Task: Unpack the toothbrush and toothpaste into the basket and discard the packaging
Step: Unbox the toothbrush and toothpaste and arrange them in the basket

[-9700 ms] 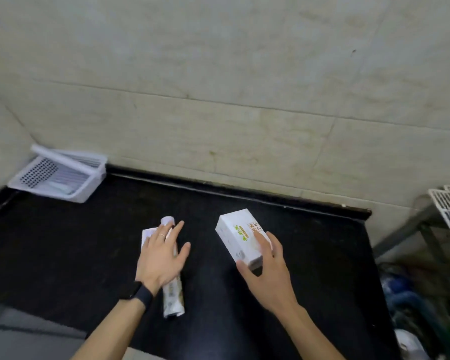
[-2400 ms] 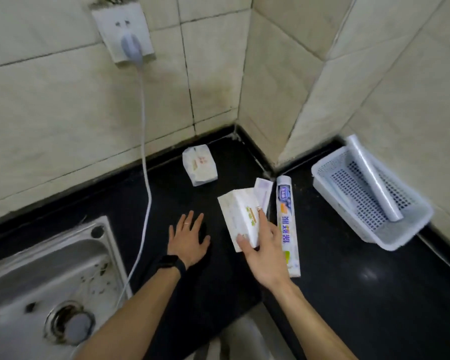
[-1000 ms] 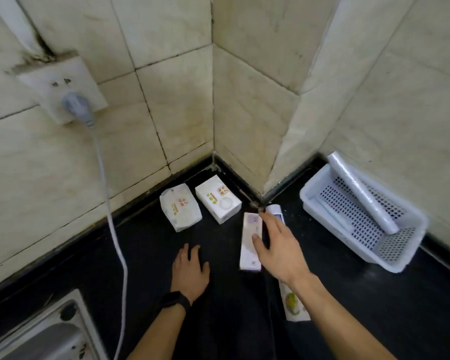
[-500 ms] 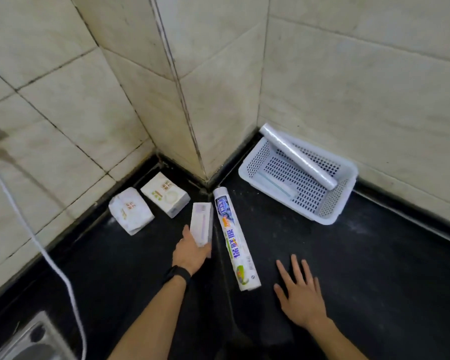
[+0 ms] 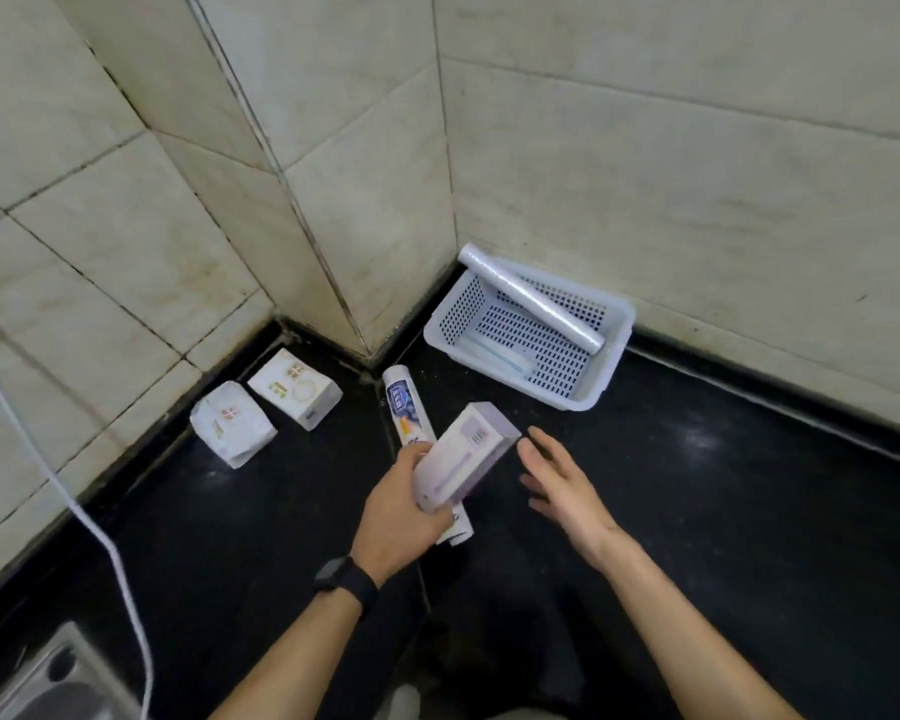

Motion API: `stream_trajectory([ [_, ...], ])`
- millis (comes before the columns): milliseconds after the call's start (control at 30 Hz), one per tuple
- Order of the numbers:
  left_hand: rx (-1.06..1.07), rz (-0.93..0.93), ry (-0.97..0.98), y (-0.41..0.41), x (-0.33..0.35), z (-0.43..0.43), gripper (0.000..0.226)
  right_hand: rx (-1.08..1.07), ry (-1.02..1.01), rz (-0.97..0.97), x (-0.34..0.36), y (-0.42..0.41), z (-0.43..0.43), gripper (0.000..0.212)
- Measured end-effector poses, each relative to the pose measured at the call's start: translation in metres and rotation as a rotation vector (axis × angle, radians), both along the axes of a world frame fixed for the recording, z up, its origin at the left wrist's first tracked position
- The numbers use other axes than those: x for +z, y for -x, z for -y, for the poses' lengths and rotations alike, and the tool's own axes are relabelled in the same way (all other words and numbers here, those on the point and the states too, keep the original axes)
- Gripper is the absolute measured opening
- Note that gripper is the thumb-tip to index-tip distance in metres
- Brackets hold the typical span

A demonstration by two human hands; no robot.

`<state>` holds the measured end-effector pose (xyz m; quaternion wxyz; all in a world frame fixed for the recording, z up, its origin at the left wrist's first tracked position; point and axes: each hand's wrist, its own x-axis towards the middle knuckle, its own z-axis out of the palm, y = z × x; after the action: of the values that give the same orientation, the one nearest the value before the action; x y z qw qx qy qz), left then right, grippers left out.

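Toothbrush box (image 5: 463, 456) sits at centre frame in the left hand (image 5: 398, 517), whose grip is wrapped round its lower end; its long axis runs up and right, barcode end nearest the right hand (image 5: 562, 480) — spread, holding nothing, just beside it; the toothpaste tube (image 5: 405, 407) lies on the black worktop (image 5: 749, 511) beneath; upper right, the white basket (image 5: 611, 350) holds a film roll (image 5: 533, 298) and a slim clear packet (image 5: 497, 354).

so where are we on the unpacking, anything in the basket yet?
Done: little that shows. The white basket holds a clear-wrapped roll and something flat I can't identify.
In hand: left hand holds the lavender box, unopened; right hand is open beside it.
Left: open that box, move the long tube from the counter, discard packaging.
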<state>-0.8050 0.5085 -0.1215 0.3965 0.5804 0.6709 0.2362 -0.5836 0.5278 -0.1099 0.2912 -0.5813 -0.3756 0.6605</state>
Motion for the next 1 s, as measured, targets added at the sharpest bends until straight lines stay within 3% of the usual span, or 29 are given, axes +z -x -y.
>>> stream_trajectory([
  [100,-0.191,-0.152,-0.053,-0.026,0.016,-0.004,0.071,-0.066,-0.133,-0.027,0.029,-0.023,0.011,0.084],
  [200,-0.308,-0.242,-0.143,-0.046,0.031,-0.009,0.074,-0.139,-0.244,0.136,0.038,-0.046,0.022,0.058],
  [300,-0.369,-0.300,-0.306,-0.062,0.038,-0.016,0.081,-0.244,-0.284,0.076,0.038,-0.062,0.036,0.049],
  [367,-0.250,-0.157,-0.277,-0.074,0.041,-0.019,0.091,-0.316,-0.279,-0.027,0.035,-0.070,0.044,0.047],
  [433,-0.086,0.195,-0.091,-0.083,0.045,-0.024,0.097,-0.419,-0.222,-0.216,0.031,-0.081,0.051,0.046],
  [500,-0.046,0.472,0.091,-0.092,0.054,-0.028,0.083,-0.492,-0.157,-0.395,0.029,-0.091,0.056,0.046],
  [633,-0.082,0.557,0.161,-0.107,0.071,-0.035,0.048,-0.527,-0.082,-0.527,0.023,-0.114,0.063,0.047],
  [833,-0.240,0.332,-0.070,-0.118,0.085,-0.047,0.057,-0.426,-0.094,-0.194,0.020,-0.132,0.072,0.071],
  [1000,-0.403,0.231,-0.038,-0.118,0.096,-0.059,0.057,-0.220,-0.275,0.129,0.036,-0.139,0.063,0.091],
])
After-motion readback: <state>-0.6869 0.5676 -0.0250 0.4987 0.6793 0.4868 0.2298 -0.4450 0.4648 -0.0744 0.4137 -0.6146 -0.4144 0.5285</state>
